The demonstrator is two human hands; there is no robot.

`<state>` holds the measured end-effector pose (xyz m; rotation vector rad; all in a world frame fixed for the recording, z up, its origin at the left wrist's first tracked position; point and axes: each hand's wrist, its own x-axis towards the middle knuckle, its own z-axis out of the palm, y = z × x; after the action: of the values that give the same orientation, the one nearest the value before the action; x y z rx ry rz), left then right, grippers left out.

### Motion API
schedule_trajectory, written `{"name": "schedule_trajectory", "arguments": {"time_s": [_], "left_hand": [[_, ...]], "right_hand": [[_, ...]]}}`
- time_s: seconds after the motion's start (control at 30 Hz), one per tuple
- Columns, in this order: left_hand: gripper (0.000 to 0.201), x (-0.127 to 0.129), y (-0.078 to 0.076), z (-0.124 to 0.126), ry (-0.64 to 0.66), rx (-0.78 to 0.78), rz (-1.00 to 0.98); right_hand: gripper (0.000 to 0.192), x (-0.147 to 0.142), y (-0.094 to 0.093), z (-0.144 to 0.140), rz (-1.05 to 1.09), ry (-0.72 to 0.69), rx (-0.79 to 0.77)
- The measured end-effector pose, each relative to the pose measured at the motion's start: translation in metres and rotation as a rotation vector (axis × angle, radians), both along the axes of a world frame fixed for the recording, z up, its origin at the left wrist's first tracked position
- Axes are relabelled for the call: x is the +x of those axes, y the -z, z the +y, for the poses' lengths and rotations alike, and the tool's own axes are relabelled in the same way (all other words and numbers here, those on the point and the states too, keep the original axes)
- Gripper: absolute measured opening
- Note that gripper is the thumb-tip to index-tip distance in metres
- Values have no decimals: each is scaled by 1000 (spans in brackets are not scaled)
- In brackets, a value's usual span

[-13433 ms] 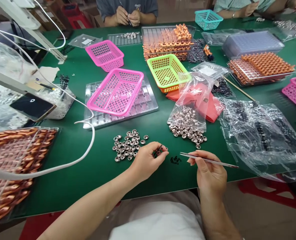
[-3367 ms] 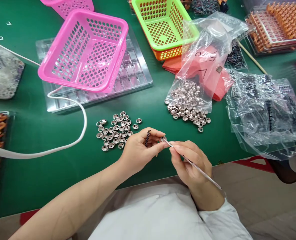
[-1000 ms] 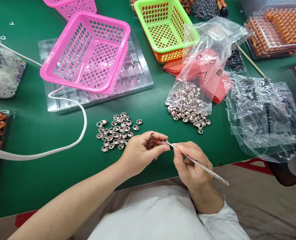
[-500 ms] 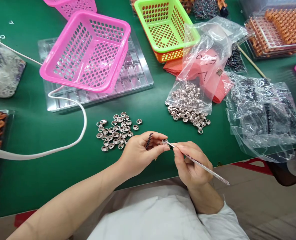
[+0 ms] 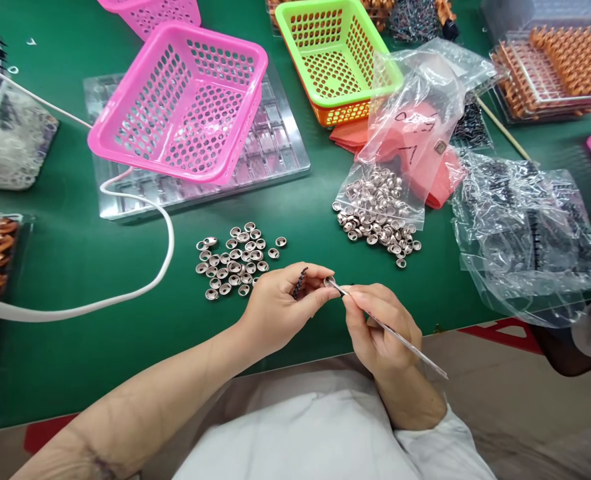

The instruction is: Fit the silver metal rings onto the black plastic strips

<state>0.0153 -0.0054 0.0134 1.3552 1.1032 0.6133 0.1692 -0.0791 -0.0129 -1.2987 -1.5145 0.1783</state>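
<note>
My left hand (image 5: 275,307) is closed, pinching a small round metal cup (image 5: 328,282) between thumb and fingertips. A black toothed strip (image 5: 300,283) also sticks up from its curled fingers. In my right hand (image 5: 388,327) is a thin, pale pen-like tool (image 5: 412,347), gripped like a pencil. Its tip meets the metal cup, though the exact contact is too small to make out. Just behind my left hand, several loose metal cups (image 5: 234,267) lie spread on the green table (image 5: 175,360).
More metal cups (image 5: 382,223) spill from a clear bag (image 5: 415,87) over red cloth (image 5: 445,180). A pink basket (image 5: 125,160) sits on a clear tray (image 5: 280,157), near a white cable (image 5: 168,247). Behind are a green basket (image 5: 320,100) and orange parts (image 5: 575,60); bagged black parts (image 5: 535,227) lie right.
The whole view has shifted slightly. The tool's back end has swung a little down and left, so it slants more steeply. Both hands keep their grips at the metal cup.
</note>
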Motion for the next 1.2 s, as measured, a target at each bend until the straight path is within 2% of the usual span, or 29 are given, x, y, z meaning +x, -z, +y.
{"name": "schedule_trajectory", "arguments": {"time_s": [0.23,0.47,0.8,1.2], "left_hand": [[22,0,0,1,19,-115,-49],[25,0,3,1,11,-106,-32],[22,2,-1,2,8,-116,-44],[22,0,5,1,18,-83,-47]], "right_hand": [[33,2,3,0,107,18,-11],[32,1,6,-1,95,36,0],[36,2,5,0,108,10,9],[39,1,5,-1,124,-4,-18]]}}
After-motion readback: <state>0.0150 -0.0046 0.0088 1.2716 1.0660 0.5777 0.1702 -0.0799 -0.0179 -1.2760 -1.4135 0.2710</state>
